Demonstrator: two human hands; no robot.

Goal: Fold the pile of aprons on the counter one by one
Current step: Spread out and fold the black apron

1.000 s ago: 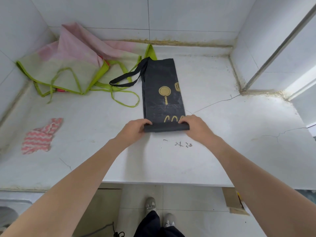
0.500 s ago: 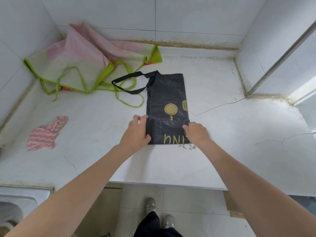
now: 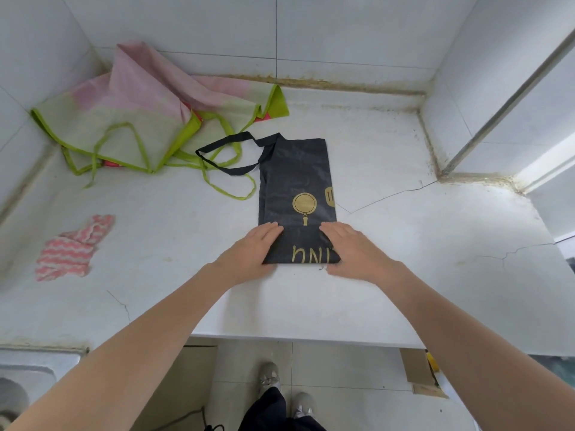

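Nearest, below the two forearms, a pair of grey shoes (image 3: 284, 390) stands on the tiled floor, and a flattened piece of cardboard (image 3: 420, 377) lies on the floor under the right forearm. At the near left corner, the edge of a metal sink (image 3: 34, 368) shows beside the left forearm.

Both hands rest on the white table (image 3: 404, 275). The left hand (image 3: 249, 253) lies flat, fingers straight and together, pressing the left side of a folded-over flap at the near end of the black apron (image 3: 297, 194). The right hand (image 3: 351, 250) lies flat in the same way on the flap's right side. Neither hand grips anything. Gold letters show upside down on the flap between the hands.

Beyond the fingertips the apron runs away as a narrow strip, with a gold pan print just past the hands. Its black strap (image 3: 230, 157) loops out to the left at the far end.

Well to the left of the left hand lies a pink-and-white striped cloth (image 3: 71, 247). Farther off, past the left hand in the table's back corner, a pink and green apron (image 3: 149, 110) lies unfolded, its green ties trailing under the black strap.
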